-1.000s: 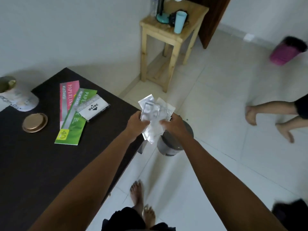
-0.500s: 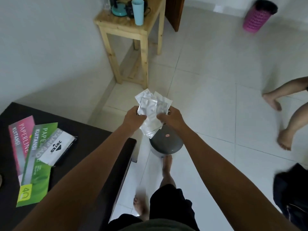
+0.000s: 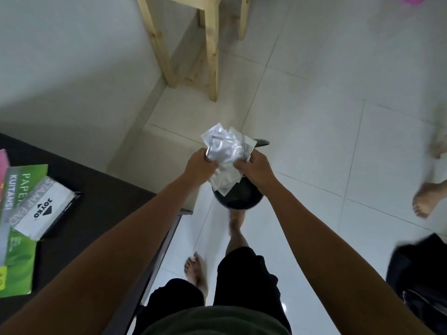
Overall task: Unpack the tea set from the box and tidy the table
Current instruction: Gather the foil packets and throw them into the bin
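Both my hands hold a crumpled bundle of clear plastic wrappers point(image 3: 226, 151) out in front of me. My left hand point(image 3: 200, 166) grips its left side and my right hand point(image 3: 256, 169) grips its right side. Directly beneath the bundle stands a small grey pedal bin point(image 3: 242, 198) on the floor, its lid point(image 3: 262, 142) tipped up behind the wrappers and its dark inside showing. My right foot point(image 3: 235, 221) is at the bin's front; the pedal itself is hidden.
The dark table point(image 3: 101, 209) lies at my left, with green and pink receipt books point(image 3: 20, 259) and a white Joyko stamp pad box point(image 3: 46, 209) on it. Wooden side-table legs point(image 3: 210, 56) stand ahead. Another person's bare feet point(image 3: 427, 197) are at the right, above a black bag point(image 3: 418, 274).
I have stepped toward the bin and my view has tilted down. The bin's lid, closed before, now stands up. The wrappers stay gripped in both hands.
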